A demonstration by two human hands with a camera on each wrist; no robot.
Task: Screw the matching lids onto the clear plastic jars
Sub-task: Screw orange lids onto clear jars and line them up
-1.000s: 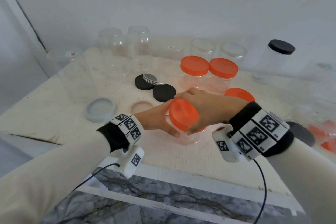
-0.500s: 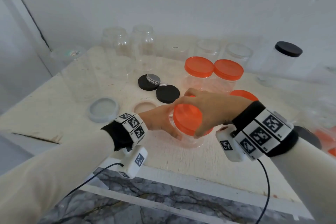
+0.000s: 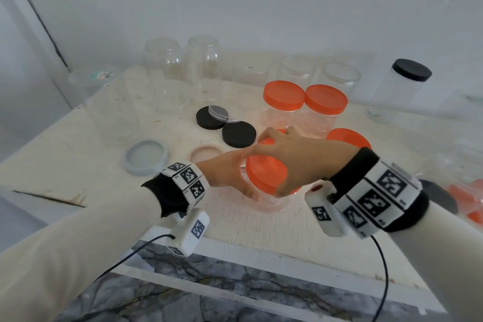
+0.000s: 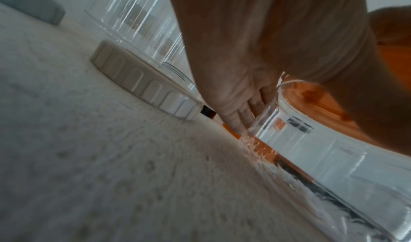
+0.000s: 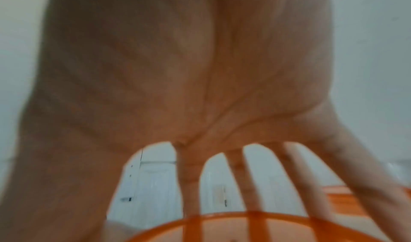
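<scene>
A clear plastic jar [image 3: 271, 202] stands near the table's front edge, with an orange lid [image 3: 265, 174] on its mouth. My right hand [image 3: 292, 159] arches over that orange lid [image 5: 233, 228], fingers and thumb spread around its rim. My left hand [image 3: 230, 178] wraps the jar's left side just below the lid; in the left wrist view its fingers [image 4: 240, 115] lie against the clear jar wall [image 4: 311, 140]. Two more jars with orange lids [image 3: 283, 95] [image 3: 326, 99] stand behind, and a third orange lid [image 3: 350, 137] shows past my right wrist.
Several open clear jars [image 3: 201, 65] line the back wall, and one at the right has a black lid [image 3: 411, 69]. Loose lids lie on the table [image 3: 65, 159]: two black [image 3: 239, 134], one clear [image 3: 218, 112], one grey [image 3: 146, 157], one beige [image 3: 205, 153]. Orange pieces [image 3: 467, 193] sit far right.
Both hands stay on the same jar and lid. My right hand has turned on the lid, its fingers now reaching further to the back and its thumb nearer the front.
</scene>
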